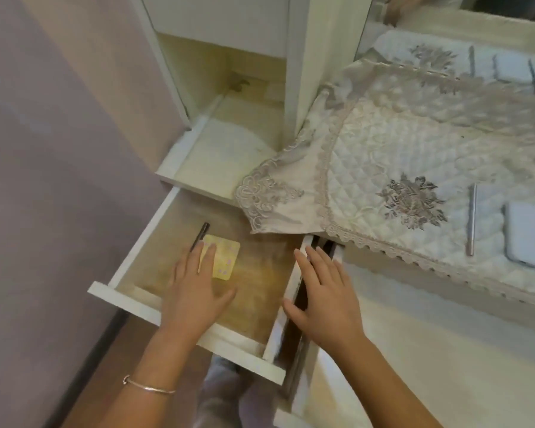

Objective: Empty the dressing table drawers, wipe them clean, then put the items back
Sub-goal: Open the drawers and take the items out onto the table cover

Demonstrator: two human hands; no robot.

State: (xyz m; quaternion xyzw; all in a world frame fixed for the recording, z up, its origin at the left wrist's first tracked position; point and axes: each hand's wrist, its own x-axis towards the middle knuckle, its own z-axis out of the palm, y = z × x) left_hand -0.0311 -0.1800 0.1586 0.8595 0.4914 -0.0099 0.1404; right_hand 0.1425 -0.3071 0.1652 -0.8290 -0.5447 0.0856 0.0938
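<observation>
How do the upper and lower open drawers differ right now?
The lower drawer sticks out farther than the upper drawer. The lower holds a pen and yellow card; the upper holds something white. The left hand is in the lower, not the upper. Both are white and open.

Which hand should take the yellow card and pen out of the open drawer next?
Left. The left hand is inside the drawer, its fingers lying on the yellow card, next to the dark pen. The right hand is over the drawer's right wall, clear of both items.
</observation>
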